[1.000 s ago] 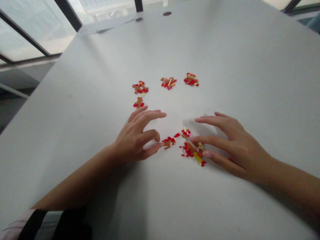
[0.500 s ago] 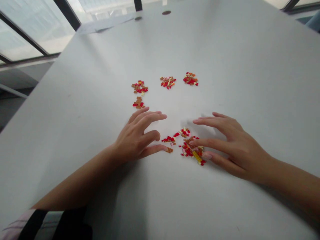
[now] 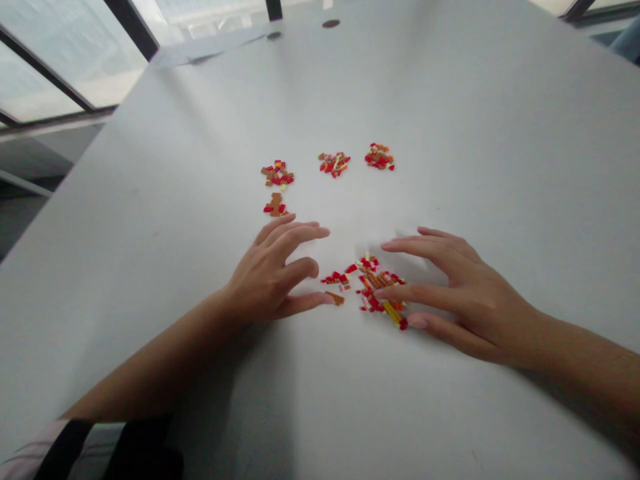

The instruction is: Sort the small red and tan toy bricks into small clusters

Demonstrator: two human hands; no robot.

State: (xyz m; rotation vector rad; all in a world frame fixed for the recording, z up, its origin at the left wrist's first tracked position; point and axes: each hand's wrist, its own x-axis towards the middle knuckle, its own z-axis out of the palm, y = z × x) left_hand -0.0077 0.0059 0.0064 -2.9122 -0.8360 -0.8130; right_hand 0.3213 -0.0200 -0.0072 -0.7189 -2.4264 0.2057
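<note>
There was one left hand (image 3: pixel 267 277) and one right hand (image 3: pixel 465 300), two in all, plus one striped sleeve (image 3: pixel 95 440). On one table (image 3: pixel 475 133) lay four far clusters of small pieces: a left cluster (image 3: pixel 278 175), a middle cluster (image 3: pixel 335 165), a right cluster (image 3: pixel 379 159) and a fourth cluster (image 3: pixel 275 205). Between the hands were one larger pile (image 3: pixel 380 279), one yellow bar (image 3: pixel 391 311), one red scatter (image 3: pixel 336 277) and one brown piece (image 3: pixel 336 299). Two dark round spots (image 3: pixel 331 23) marked the tabletop. The pieces within each cluster were too small to count.
</note>
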